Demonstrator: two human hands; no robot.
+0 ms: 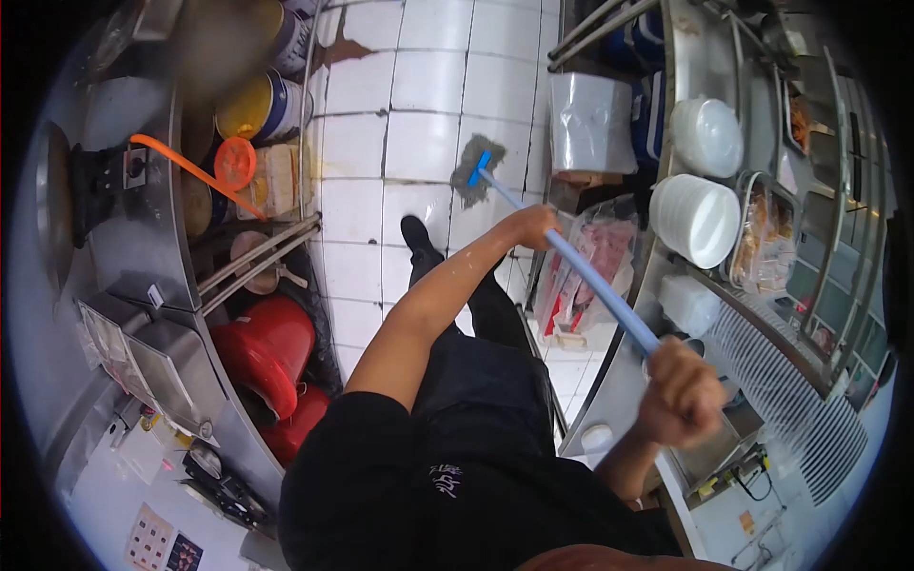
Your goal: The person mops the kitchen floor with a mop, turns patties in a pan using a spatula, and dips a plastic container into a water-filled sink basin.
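A mop with a light blue pole (600,285) slants across the view, its blue clamp and grey head (481,171) flat on the white tiled floor (414,143). My left hand (530,228) is wrapped round the pole at its middle, nearer the mop head. Closer to me, at the right, my right hand (681,392) is closed round the upper end of the pole. A black shoe (416,233) stands on the tiles below and left of the mop head.
Red buckets (271,347) and tins (276,100) fill the left lower shelf, where an orange stick (195,171) juts out. Stacked white bowls (695,221), a food tray (764,238) and a metal counter (609,409) line the right. A clear bag (590,262) lies below.
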